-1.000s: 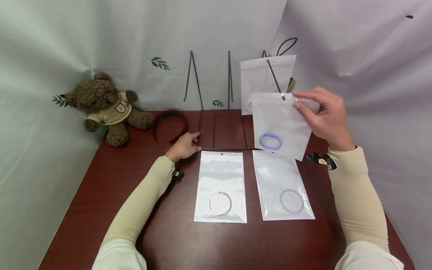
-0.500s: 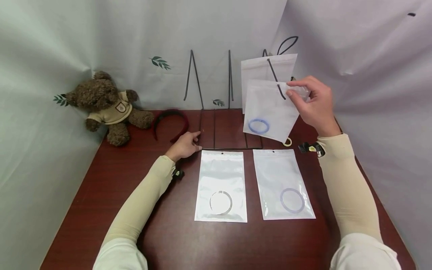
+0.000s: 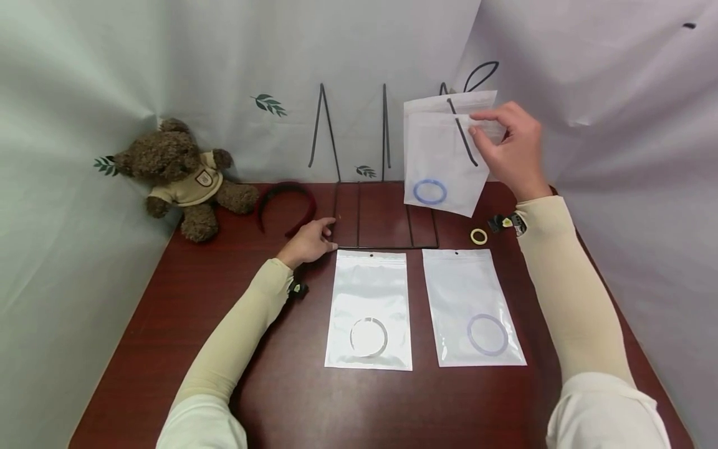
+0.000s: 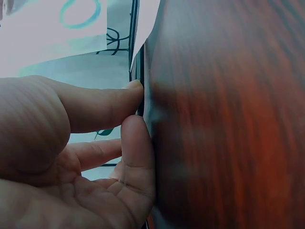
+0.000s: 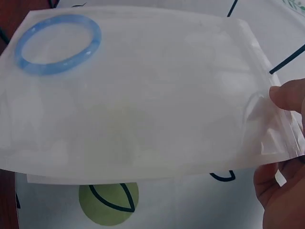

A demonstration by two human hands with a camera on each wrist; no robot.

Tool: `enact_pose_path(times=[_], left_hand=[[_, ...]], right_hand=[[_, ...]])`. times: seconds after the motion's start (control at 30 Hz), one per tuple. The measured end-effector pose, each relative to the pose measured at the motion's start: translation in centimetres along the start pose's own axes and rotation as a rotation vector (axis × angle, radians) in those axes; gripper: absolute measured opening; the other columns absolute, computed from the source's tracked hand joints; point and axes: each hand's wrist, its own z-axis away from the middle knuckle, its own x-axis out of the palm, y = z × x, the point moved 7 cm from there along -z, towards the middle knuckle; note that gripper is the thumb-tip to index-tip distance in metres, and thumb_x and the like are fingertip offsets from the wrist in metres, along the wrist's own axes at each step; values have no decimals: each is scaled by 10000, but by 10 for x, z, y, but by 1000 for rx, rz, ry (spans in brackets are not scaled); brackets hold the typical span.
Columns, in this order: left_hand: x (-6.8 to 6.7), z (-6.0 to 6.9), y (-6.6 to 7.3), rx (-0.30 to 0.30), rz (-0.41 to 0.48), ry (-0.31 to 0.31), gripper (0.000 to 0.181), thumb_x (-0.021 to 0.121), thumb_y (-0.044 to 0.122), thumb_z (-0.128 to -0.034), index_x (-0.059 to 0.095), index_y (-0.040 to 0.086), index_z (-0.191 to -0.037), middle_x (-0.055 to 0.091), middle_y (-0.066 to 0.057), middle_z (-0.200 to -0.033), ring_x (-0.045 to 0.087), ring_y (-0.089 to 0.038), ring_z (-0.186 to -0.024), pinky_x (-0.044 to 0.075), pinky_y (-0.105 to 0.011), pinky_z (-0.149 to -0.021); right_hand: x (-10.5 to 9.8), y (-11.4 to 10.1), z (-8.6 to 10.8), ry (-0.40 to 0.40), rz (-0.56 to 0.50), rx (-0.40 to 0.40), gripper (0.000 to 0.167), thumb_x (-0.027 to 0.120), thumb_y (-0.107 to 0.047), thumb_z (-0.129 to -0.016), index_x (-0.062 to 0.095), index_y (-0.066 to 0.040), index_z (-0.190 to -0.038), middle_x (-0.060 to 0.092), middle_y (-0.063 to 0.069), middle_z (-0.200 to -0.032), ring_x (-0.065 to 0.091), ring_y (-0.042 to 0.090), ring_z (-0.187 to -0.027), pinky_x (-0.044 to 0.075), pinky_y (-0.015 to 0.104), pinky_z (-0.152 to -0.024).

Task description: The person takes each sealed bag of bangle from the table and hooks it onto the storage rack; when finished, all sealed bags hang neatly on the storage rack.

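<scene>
the fingers of my right hand (image 3: 513, 146) are nearly closed, thumb and forefinger pinching the top corner of a white bag (image 3: 443, 156) with a blue ring (image 3: 430, 202) low inside it. this bag is at the rightmost prong (image 3: 465, 140) of a black wire rack (image 3: 358, 215), the prong's free end sticking out in front of it. right behind it a second white bag (image 3: 423, 107) hangs at the same prong.

my left hand (image 3: 307, 243) is low at the rack's front left corner, thumb and a bent finger close together on the dark bar, pinching it.

nearer me on the tabletop (image 3: 336, 411) lie two more bags side by side, apart: a silvery bag (image 3: 368, 293) with a thin ring showing, and a pale bag (image 3: 471, 293) with a lilac ring. a small yellow ring (image 3: 473, 237) lies just beyond the pale one. off to my left, a dark red headband (image 3: 287, 185) sits near a brown teddy bear (image 3: 187, 181).
</scene>
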Motion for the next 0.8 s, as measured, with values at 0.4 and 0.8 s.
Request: enact_pose_path(times=[0.4,0.8], left_hand=[[-1,-1,-5,-16,59,7,715,757,99,-978,428,106,-1612,579,-133,-1262,638,-250,-1040,491,-392,-942],[-1,-3,-7,-9,82,10,724,761,92,-971,429,106,-1614,581,-132,-1245,652,-243,-1023,493,-385,-913]], right_hand=[[13,45,-14,24,55,92,198,781,-97,-922,844,-90,-1109,745,169,-1067,529,-28,-953,342,163,-772],[-17,44,3,31,100,100,265,818,-102,-879,828,-43,-1137,713,121,-1365,630,274,-1321,435,267,-1117]])
